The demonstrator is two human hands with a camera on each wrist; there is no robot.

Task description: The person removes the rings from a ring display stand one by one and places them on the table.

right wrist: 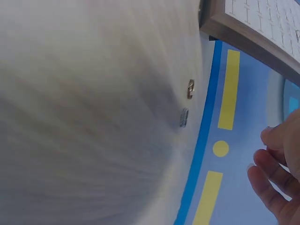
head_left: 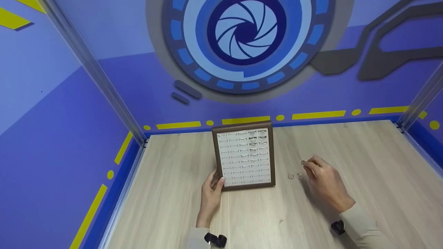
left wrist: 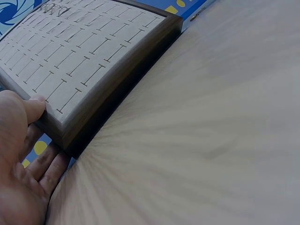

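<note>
A ring display tray (head_left: 272, 155) with a brown frame and white slotted insert stands tilted up on the table. Several rings (head_left: 253, 140) sit in its upper right slots. My left hand (head_left: 210, 197) grips the tray's lower left corner, thumb (left wrist: 35, 108) on the front edge and other fingers behind and beneath. To the right of the tray, my right hand (head_left: 325, 181) pinches a small ring (head_left: 303, 162) between thumb and fingertips, above the table. That ring cannot be made out in the right wrist view. Two loose rings, one gold-toned (right wrist: 191, 89) and one silvery (right wrist: 183, 117), stand on the table between tray and hand.
The light wood table (head_left: 173, 166) is bounded by a purple-blue printed back wall (head_left: 131, 86) and side panels with metal corner posts (head_left: 93, 69). A small mark (head_left: 281, 221) shows on the tabletop near the front. Each wrist carries a black strap (head_left: 338, 227).
</note>
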